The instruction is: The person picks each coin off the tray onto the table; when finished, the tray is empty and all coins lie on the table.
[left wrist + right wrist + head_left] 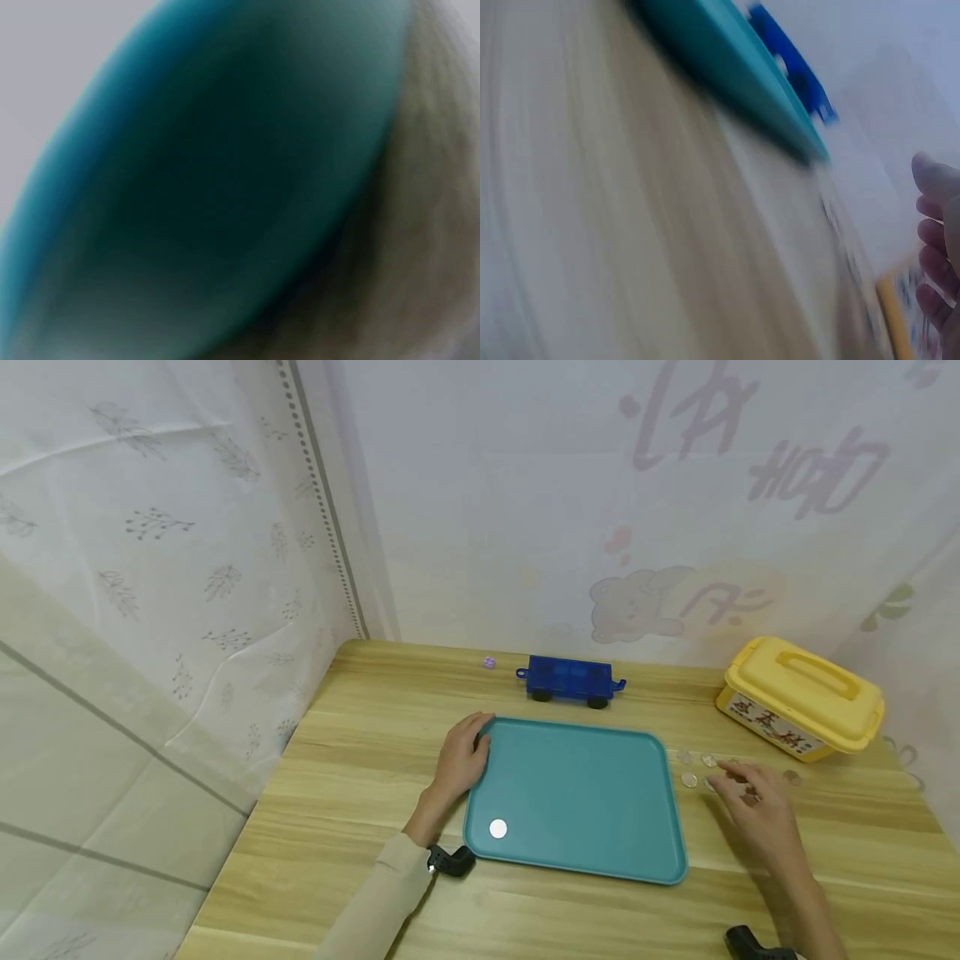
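Observation:
A teal tray [577, 797] lies on the wooden table, with one bright round disc [498, 828], seemingly a coin, near its front left corner. My left hand [459, 758] rests at the tray's left rim, fingers toward the far corner. To the right of the tray my right hand [767, 814] hovers over several silvery coins [688, 781], thumb and forefinger apart. In the right wrist view, the fingers [932, 234] of that hand are loosely bent and nothing shows between them. Part of the coin group is hidden under the hand. The left wrist view is blurred, mostly teal tray [225, 172].
Behind the tray stands a blue toy wagon [568, 678] with black wheels. A small purple piece [489, 662] lies to its left. At the back right is a yellow lidded box [802, 697] with a handle. A patterned curtain [487, 527] hangs along the table's far edge.

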### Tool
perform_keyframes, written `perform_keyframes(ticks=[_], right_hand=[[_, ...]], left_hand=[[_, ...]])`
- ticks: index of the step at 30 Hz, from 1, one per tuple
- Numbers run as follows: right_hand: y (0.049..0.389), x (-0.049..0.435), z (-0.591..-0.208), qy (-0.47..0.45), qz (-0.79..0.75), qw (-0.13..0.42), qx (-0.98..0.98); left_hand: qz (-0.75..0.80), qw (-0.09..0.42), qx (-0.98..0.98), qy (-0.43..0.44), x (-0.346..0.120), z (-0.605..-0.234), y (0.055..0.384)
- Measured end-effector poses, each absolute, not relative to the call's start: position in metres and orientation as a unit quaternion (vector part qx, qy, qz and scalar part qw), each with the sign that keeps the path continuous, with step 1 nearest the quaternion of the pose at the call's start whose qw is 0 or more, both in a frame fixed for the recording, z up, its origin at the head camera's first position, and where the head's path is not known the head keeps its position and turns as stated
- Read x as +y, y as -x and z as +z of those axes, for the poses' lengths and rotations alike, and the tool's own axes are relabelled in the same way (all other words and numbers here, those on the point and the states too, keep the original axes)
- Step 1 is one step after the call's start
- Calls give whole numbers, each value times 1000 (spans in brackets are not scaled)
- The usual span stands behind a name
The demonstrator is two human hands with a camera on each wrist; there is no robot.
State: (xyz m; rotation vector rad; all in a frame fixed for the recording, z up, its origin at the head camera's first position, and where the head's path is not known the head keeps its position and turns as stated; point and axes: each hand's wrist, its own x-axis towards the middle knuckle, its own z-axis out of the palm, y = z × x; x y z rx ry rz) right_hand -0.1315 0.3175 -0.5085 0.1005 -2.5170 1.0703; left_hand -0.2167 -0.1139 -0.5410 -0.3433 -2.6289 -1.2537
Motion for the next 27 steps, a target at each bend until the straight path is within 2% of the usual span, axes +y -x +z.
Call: perform_keyframes(ticks=[8, 13, 18, 24, 27], right_hand=[[141, 249, -516, -180, 362, 188, -895], [143, 212, -519, -210, 341, 143, -905], [146, 179, -518, -245, 347, 123, -897], [138, 138, -524, -278, 368, 60, -885], [136, 120, -527, -304, 368, 46, -878]], left_hand=[[-423, 115, -890, 125, -113, -541, 217], [-424, 113, -891, 117, -114, -540, 218], [-428, 118, -889, 116, -117, -536, 222], [-421, 113, -892, 120, -118, -539, 220], [-421, 113, -892, 124, -116, -541, 217]])
